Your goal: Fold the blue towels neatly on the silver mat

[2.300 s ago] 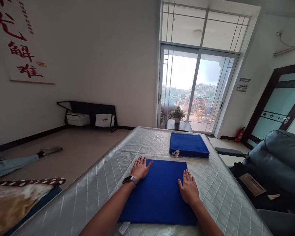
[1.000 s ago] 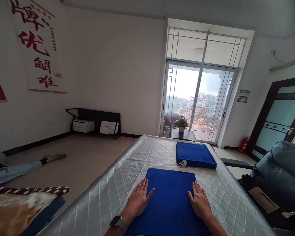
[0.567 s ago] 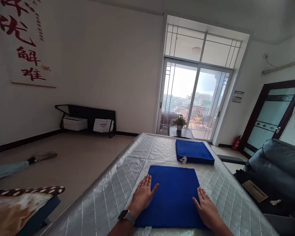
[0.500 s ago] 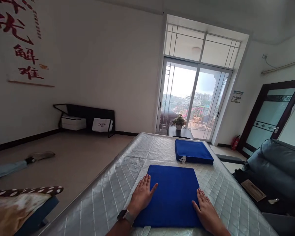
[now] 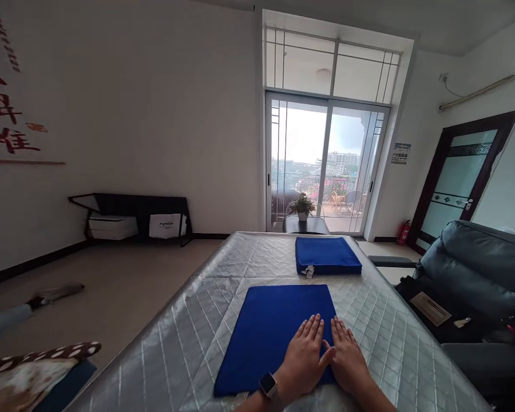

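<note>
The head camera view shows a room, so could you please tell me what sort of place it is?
Probably a living room or lounge: it has a padded dark-grey armchair, a tall pale-framed sliding glass door and a leafy green potted plant.

The left hand [image 5: 304, 355] lies flat on the right part of a blue square of cloth [image 5: 261, 332], its thumb meeting the right hand [image 5: 349, 356], which rests along the cloth's right edge. Farther off on the quilted silver cover [image 5: 167, 355] sits a blue stack [image 5: 328, 250] with white tags [image 5: 309, 270]. A potted plant [image 5: 302, 205] stands beyond, before glass doors [image 5: 302, 143]; a dark armchair [image 5: 480, 260] is at right.
</note>
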The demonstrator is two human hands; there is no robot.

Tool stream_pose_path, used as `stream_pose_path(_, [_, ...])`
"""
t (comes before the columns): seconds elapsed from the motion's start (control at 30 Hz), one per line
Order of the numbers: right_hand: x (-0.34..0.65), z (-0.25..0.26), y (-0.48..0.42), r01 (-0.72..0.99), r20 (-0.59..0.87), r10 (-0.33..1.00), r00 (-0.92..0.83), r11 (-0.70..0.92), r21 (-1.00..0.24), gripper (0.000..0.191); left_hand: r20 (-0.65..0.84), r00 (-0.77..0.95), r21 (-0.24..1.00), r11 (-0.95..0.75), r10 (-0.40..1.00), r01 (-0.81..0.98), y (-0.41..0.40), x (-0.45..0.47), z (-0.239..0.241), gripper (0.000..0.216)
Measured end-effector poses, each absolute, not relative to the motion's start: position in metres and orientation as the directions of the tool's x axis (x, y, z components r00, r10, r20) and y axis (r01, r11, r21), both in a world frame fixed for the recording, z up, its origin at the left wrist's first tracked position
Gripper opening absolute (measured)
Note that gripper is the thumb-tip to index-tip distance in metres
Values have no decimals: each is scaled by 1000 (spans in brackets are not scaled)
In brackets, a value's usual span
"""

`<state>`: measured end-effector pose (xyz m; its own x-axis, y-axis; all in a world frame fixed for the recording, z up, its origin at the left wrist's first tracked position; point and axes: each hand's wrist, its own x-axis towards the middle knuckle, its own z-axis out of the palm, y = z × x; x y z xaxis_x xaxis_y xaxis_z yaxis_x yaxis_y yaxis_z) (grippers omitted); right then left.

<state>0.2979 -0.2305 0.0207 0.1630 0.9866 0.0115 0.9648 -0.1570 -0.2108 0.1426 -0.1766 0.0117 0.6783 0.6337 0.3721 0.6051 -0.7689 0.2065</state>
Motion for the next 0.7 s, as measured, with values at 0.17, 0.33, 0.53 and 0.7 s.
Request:
stream_pose_path(0.17, [298, 28, -232, 976, -19, 994, 110, -112, -187, 67, 298, 721, 223, -779, 626, 586, -183, 151, 18, 68])
stream_pose_path(0.33, [299, 29, -231, 957, -11, 988, 156, -154, -246, 75, 172, 617, 171, -640, 768, 749, -167, 71, 0, 70])
stream_pose_path(0.53, [301, 21, -227, 944, 12, 989, 145, -135, -301, 77, 232, 395, 89, -423, 889, 902, -160, -35, -23, 70])
stream_pose_path(0.7, [306, 31, -232, 933, 176, 975, 137, -68, -354, 72, 187, 303, 162, -334, 934, 929, -169, -48, -22, 75])
